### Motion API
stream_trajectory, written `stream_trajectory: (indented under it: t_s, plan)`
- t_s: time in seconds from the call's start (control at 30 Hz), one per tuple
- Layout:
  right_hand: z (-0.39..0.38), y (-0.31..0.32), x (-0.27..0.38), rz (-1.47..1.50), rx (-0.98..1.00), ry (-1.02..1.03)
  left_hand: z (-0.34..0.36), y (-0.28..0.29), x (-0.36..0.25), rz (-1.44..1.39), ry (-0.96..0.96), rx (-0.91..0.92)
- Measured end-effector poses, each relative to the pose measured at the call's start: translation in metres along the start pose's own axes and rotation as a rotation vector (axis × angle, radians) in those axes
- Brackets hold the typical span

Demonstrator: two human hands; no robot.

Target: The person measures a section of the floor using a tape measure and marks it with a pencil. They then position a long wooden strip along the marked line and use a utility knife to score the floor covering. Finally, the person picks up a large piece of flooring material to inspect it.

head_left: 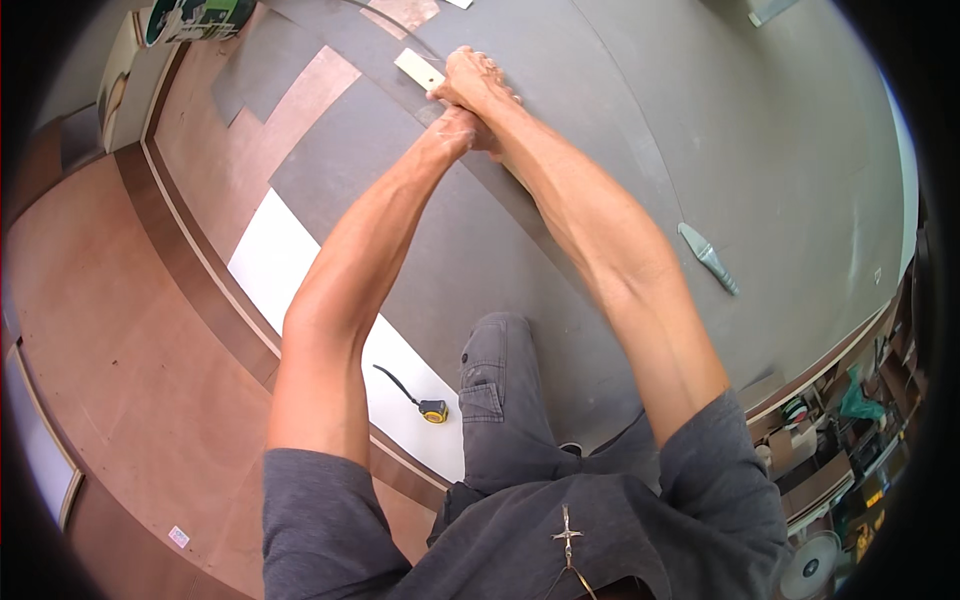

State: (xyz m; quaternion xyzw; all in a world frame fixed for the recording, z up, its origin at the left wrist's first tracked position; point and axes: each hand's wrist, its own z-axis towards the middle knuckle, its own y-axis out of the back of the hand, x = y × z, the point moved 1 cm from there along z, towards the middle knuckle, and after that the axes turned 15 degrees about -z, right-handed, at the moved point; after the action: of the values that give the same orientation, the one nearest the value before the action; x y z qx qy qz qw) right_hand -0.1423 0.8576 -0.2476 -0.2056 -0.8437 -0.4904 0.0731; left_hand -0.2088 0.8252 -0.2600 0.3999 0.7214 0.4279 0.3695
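Note:
On a large grey sheet (pixel 420 240), my two arms reach far forward and cross at the wrists. My right hand (pixel 478 78) is closed, fingers curled, over a pale flat strip (pixel 418 69) with a small hole near its end. Whatever lies inside its fist is hidden. Just nearer to me, my left hand (pixel 463 128) is low against the same strip. Its fingers disappear behind my right wrist and forearm. The strip runs diagonally beneath both hands, and a bit of its edge shows beside my right forearm.
A tape measure (pixel 433 411) with a black strap lies on a white panel (pixel 400 375). To the right rests a grey-handled scraper-like tool (pixel 708 259). A green bucket (pixel 205 18) stands at far left. Brown boards (pixel 130 330) flank the left side; cluttered tools and a disc (pixel 809 566) sit at lower right.

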Motion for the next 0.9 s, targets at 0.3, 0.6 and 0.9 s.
stream_trajectory:
  t_s: [0.3,0.6,0.9]
  plan:
    - [0.012,-0.011,0.014,0.05,0.086,0.053,0.0,-0.02,0.005,-0.378,0.126,0.111]
    - [0.02,-0.017,0.001,0.277,-0.02,0.029,-0.01,-0.029,0.007,-0.665,0.179,-0.04]
    - [0.019,0.003,-0.046,0.358,-0.232,0.112,-0.002,0.026,-0.008,-0.385,0.081,0.09]
